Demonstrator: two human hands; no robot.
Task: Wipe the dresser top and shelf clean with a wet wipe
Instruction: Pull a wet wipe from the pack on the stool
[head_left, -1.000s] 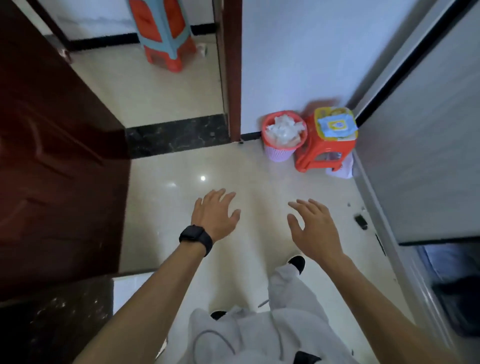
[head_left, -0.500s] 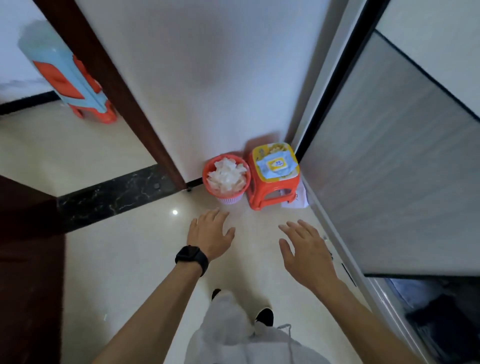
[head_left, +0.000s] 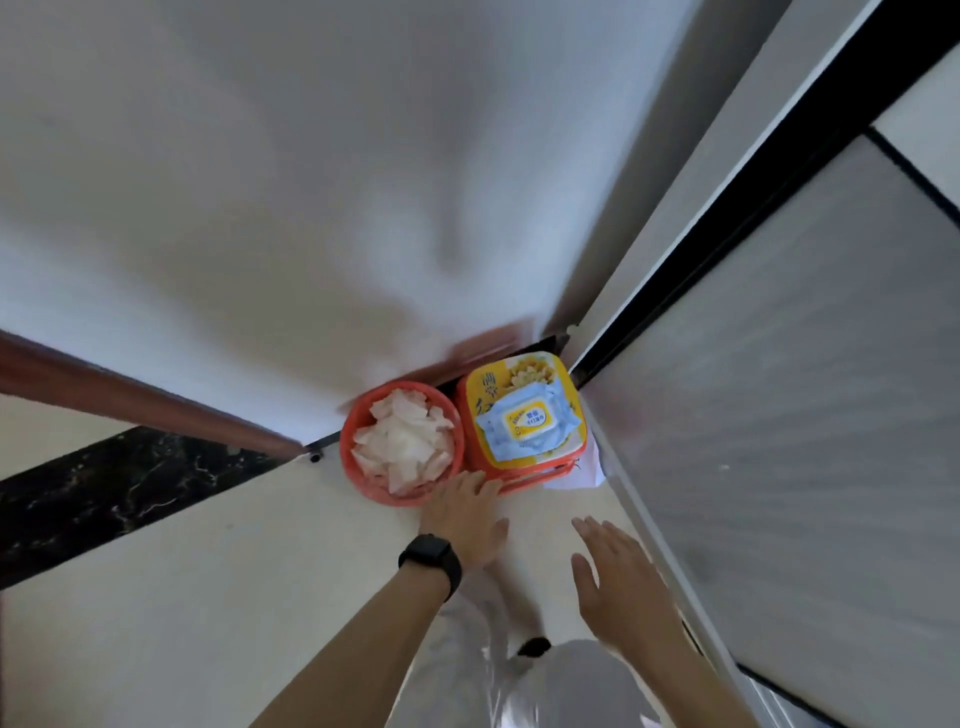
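Note:
A pale blue pack of wet wipes (head_left: 527, 422) with a yellow and white lid lies on top of a small orange stool (head_left: 524, 470) with a yellow seat, in the corner by the wall. My left hand (head_left: 462, 519), with a black watch on the wrist, reaches forward with straight fingers, just short of the stool and the basket. My right hand (head_left: 618, 582) hovers lower and to the right, fingers spread, holding nothing. No dresser is in view.
An orange waste basket (head_left: 402, 441) full of used white wipes stands left of the stool. A grey sliding wardrobe door (head_left: 779, 441) runs along the right. A white wall is ahead, a dark marble threshold (head_left: 104, 499) at the left. White paper (head_left: 582, 475) lies behind the stool.
I have moved closer to the corner; the stool and basket are now larger and nearer. Both hands have advanced towards them, the left hand now almost at the basket rim.

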